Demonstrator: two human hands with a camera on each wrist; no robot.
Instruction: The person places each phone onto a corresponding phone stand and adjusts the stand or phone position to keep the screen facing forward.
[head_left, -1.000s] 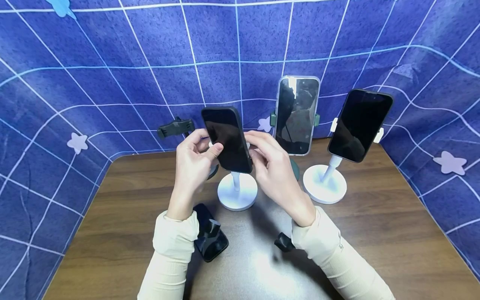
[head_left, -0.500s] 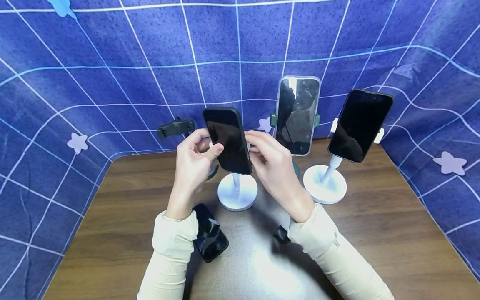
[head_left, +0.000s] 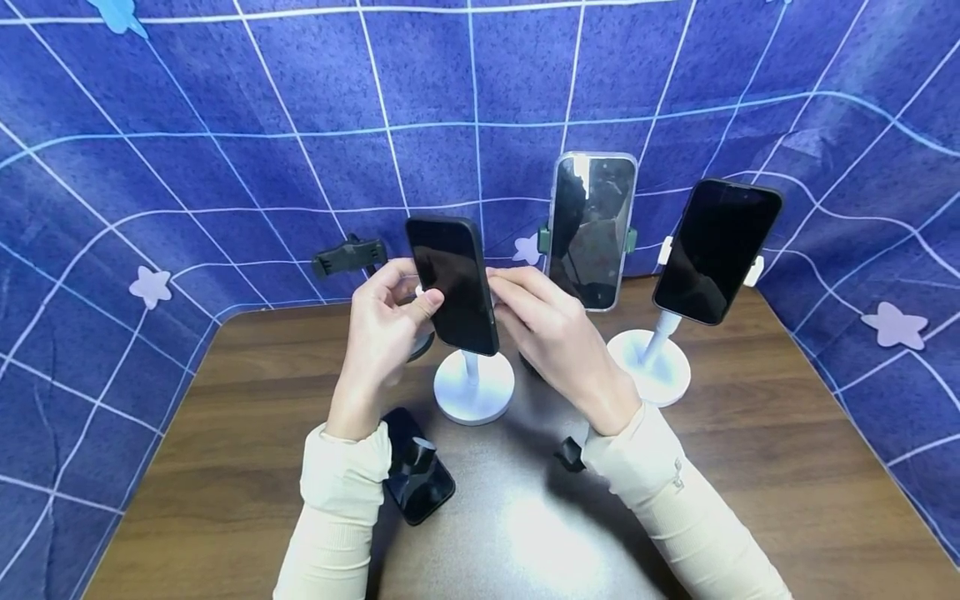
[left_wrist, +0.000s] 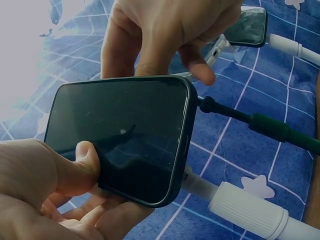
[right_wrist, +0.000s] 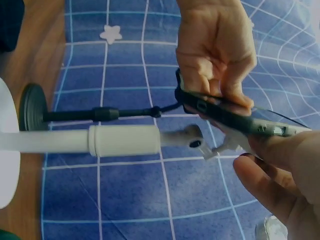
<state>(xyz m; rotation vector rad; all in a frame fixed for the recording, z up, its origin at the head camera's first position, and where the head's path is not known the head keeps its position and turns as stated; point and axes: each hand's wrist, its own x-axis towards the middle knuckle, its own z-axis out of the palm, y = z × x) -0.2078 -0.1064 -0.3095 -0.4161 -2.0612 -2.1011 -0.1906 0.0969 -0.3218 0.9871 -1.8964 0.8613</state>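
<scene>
A black-cased phone [head_left: 453, 283] stands tilted in front of a white phone stand [head_left: 474, 390]. My left hand [head_left: 382, 333] grips its left edge; the thumb [left_wrist: 87, 162] lies on the screen and the fingers pass behind. From the other side, my right hand [head_left: 555, 337] has its fingertips at the phone's right edge. In the right wrist view, the right thumb [right_wrist: 272, 147] is against the phone's side, with the forefinger below. They close around the end of the stand's white clamp [right_wrist: 232, 142]. The phone's back and most of the clamp are hidden.
At the back, a clear-cased phone [head_left: 592, 229] sits in a green holder. To its right, another black phone [head_left: 717, 250] is on a white stand [head_left: 648, 367]. A black holder [head_left: 349, 255] stands at the left. Another phone [head_left: 420, 492] lies on the wooden table [head_left: 247, 417].
The phone's lower end has dropped slightly and shifted a little left. My right fingers have moved slightly left along its edge. The left hand keeps its grip.
</scene>
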